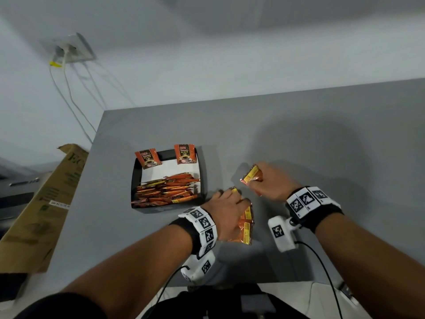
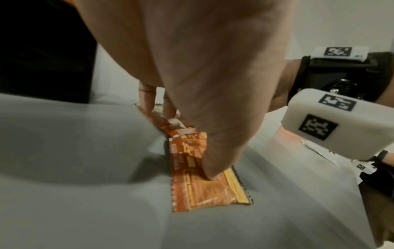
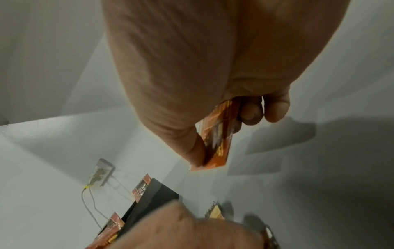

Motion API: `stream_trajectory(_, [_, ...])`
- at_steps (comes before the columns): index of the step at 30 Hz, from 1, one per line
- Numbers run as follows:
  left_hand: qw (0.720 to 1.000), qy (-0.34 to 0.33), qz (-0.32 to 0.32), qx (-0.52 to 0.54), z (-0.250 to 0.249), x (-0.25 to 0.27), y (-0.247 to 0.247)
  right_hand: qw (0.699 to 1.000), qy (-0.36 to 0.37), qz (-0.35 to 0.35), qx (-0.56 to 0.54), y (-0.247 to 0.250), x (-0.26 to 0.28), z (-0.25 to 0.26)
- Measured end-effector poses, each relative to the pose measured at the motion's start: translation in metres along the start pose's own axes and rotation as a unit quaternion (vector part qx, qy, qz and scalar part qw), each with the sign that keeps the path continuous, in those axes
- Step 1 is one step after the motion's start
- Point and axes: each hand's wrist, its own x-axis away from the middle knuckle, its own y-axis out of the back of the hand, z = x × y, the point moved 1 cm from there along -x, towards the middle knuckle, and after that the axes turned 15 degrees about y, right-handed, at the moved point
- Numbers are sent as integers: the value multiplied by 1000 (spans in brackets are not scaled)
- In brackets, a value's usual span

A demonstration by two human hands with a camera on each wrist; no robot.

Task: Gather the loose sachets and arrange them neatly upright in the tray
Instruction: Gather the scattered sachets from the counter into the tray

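Observation:
A black tray point(image 1: 135, 180) with a white floor stands on the grey table point(image 1: 299, 134). Several orange coffee sachets point(image 1: 167, 189) lie packed in its near half, and two sachets point(image 1: 185, 154) stand upright against its back wall. Just right of the tray, my left hand point(image 1: 230, 196) lies over a small pile of loose sachets point(image 1: 246, 224). In the left wrist view its thumb point(image 2: 211, 168) presses the top sachet point(image 2: 204, 193) while the fingers point(image 2: 147, 96) hook the far end. My right hand point(image 1: 255, 183) pinches a few sachets point(image 1: 251, 174) just above the table; the thumb and fingers clamp the sachets point(image 3: 217, 134).
A long cardboard box point(image 1: 46, 203) leans beside the table's left edge. A wall socket point(image 1: 71, 51) with hanging cables sits on the wall behind. A white camera unit point(image 1: 281, 231) hangs under my right wrist. The tray point(image 3: 153, 197) shows below the right hand.

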Motion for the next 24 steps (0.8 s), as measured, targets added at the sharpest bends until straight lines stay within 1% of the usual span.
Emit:
stream_trajectory(2, [999,-14,-26,-19,-1,-3,1,1000,-21,-3,-9,-3,1,-8])
stream_trajectory(7, [996,-74,-42,-38,-7,-7,0,999,-38,-7,15,-8,5,-21])
stream_trajectory(11, [998,-58,-24,-14,-15,-7,1,998,-48,-17,24,-7,11,-25])
stream_trajectory(14, [999,-49,-13,-16,-15,-7,2,998,-52,-35,13,-7,15,-30])
stream_trajectory(16, [999,-53,-9,-6,-12,-7,0,997,-66,-47,5,-6,17,-36])
stream_trajectory(19, [998,-68,-16,-7,-9,-7,-1,995,-82,-61,-6,-5,21,-41])
stream_trajectory(24, [997,-76,-32,-11,-10,-4,0,994,-80,-76,-21,-4,20,-37])
